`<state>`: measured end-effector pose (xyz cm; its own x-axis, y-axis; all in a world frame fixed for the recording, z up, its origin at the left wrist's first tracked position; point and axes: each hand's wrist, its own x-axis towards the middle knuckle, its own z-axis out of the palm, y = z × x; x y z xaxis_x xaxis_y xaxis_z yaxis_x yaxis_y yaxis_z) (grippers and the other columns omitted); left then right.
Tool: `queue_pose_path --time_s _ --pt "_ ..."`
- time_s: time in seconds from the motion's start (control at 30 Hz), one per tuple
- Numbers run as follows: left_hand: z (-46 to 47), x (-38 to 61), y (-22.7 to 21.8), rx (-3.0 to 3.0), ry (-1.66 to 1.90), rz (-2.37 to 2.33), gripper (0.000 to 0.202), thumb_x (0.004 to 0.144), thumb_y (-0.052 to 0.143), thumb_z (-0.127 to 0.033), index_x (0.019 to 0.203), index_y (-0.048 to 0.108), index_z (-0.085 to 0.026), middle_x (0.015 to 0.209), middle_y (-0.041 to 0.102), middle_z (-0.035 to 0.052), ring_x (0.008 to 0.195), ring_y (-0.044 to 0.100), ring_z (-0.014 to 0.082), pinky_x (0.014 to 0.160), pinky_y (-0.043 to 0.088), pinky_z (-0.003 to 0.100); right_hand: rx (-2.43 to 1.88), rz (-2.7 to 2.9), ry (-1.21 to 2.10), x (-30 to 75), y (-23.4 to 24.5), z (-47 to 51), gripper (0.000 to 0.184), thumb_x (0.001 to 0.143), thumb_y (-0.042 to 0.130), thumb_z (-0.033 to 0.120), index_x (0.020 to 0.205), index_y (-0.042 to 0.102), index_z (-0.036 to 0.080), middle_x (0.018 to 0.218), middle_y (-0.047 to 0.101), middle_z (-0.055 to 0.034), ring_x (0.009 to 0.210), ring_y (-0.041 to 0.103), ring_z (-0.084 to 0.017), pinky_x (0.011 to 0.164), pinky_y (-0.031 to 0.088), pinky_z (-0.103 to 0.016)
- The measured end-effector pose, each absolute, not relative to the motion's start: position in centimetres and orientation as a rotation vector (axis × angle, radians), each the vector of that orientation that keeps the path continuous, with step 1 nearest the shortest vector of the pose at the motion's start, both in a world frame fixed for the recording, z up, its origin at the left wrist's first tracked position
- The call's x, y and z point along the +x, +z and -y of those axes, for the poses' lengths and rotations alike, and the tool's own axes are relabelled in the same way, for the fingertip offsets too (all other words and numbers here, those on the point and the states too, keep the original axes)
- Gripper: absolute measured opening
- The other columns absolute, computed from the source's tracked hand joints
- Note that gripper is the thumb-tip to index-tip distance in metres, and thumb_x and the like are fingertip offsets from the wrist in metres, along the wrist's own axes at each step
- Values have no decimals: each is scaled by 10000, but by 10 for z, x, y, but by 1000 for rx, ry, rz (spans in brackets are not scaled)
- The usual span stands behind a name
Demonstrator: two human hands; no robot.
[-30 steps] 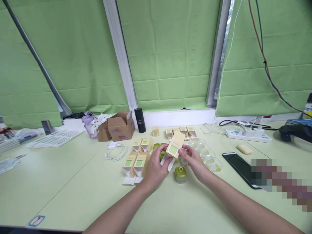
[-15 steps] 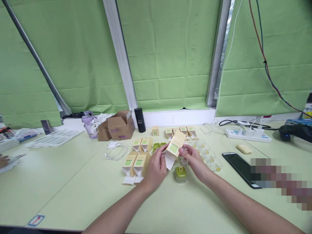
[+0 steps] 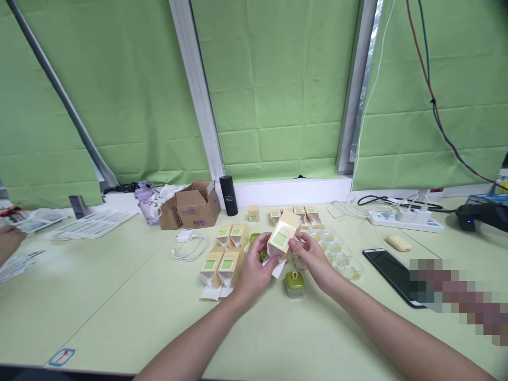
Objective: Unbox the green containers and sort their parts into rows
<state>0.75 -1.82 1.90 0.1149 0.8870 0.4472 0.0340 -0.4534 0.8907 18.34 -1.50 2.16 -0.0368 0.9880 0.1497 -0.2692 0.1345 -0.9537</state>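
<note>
Both my hands hold one small tan carton with a green label [image 3: 282, 236] above the table. My left hand [image 3: 254, 270] grips its lower left side, fingers curled, and a white flap hangs below. My right hand [image 3: 313, 259] pinches its right edge. Just under them a small green-lidded jar [image 3: 295, 283] stands on the table. Several similar tan cartons [image 3: 221, 263] lie to the left, and more stand behind [image 3: 305, 213]. Several clear round cups [image 3: 341, 259] sit to the right.
A black phone [image 3: 391, 272] lies right of the cups. A power strip [image 3: 405, 219], a brown cardboard box [image 3: 194, 209], a black bottle [image 3: 228, 196] and a white cable [image 3: 188, 244] are farther back. Another person's hand [image 3: 8, 241] shows at the far left edge.
The carton has turned in my hands and opened up into a fuller box shape, dropping slightly. Another person's hand has come into view at the far left.
</note>
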Motion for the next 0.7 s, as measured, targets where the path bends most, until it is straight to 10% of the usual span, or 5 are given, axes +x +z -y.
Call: queue_pose_path --time_s 0.4,0.7 --pt "19 6 22 1534 1397 -865 502 921 761 -577 1222 595 -210 1164 775 136 1058 749 272 881 568 363 -803 1092 1262 179 20 12 771 646 931 697 1177 578 264 1082 841 -110 926 813 -308 815 648 -429" --pt "15 5 23 1225 1355 -681 496 824 879 -465 1139 601 -201 1034 791 69 881 759 208 794 575 308 -805 1168 1250 178 21 16 687 649 933 689 1116 755 218 1151 826 -143 974 796 -334 888 637 -473"
